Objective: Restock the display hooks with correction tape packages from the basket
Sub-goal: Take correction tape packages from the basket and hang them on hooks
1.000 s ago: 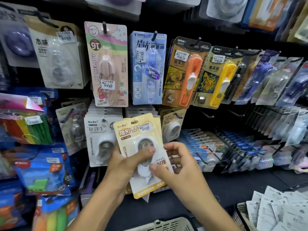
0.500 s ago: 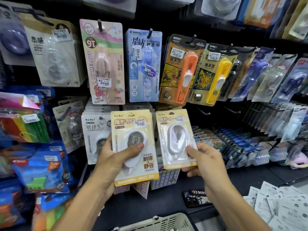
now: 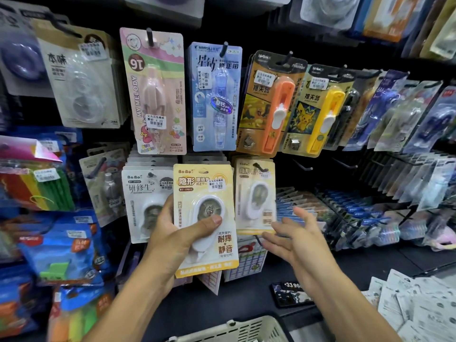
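My left hand [image 3: 172, 239] grips a yellow correction tape package [image 3: 204, 218], thumb across its white blister, held upright in front of the display. To its right a second yellow correction tape package [image 3: 255, 196] hangs on a black display hook [image 3: 259, 166]. My right hand [image 3: 296, 238] is just below and right of that hanging package, fingers spread, holding nothing. A white package of the same brand [image 3: 145, 191] hangs to the left, partly behind my left hand. The white basket [image 3: 237, 329] shows its rim at the bottom edge; its contents are hidden.
Upper hooks carry a pink package [image 3: 155, 92], a blue one [image 3: 214, 97], and orange [image 3: 269, 104] and yellow [image 3: 315, 109] clip pushers. Empty hooks [image 3: 303, 166] stick out at right. A dark phone [image 3: 291, 294] lies on the shelf, with white sheets [image 3: 419, 307] at the lower right.
My right hand took one package off the left hand's stack, carried it right, hung it on the hook and let go. The left hand rose slightly with its package.
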A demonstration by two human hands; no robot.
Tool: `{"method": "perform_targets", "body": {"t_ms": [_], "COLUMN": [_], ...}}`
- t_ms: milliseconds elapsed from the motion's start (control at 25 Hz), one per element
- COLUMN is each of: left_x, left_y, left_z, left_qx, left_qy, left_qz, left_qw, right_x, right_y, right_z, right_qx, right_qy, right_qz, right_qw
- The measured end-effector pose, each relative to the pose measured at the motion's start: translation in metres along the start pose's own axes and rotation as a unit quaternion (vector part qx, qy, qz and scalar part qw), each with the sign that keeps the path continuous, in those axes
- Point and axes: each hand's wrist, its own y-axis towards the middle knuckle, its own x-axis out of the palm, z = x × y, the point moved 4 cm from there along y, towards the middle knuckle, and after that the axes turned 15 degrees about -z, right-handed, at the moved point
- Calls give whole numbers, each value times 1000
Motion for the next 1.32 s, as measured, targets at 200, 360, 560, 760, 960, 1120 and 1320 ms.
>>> {"method": "perform_targets", "body": {"t_ms": [200,360,560,760,960,1120,1320], "left_x": [5,10,-2,-3,0,2,13], "left_y": [2,2,1,2,2,1,3], "left_z": [1,2,7,11,10,12,7], "left_qx": [29,3,21,45,51,53,35], "left_qy": [12,16,-9,15,19,26,52], "left_qz": [12,-32,-2,13,14,25,26], "left_qw": [999,999,1000,999,998,998,998], "right_x": [53,54,11,-19,-23,-6,47], "right_y": [-19,-15,-6,-15,-18,-18,-20], "right_z": [11,14,-1,-10,-8,17,22], "right_qx": [-55,-56,-20,-56,-52,88,-1], "right_qy": [-148,-115,-32,-108,-99,25,-106], "right_qz": [-192,-148,3,120,120,11,-162], "right_qw": [969,981,999,985,986,996,981]}}
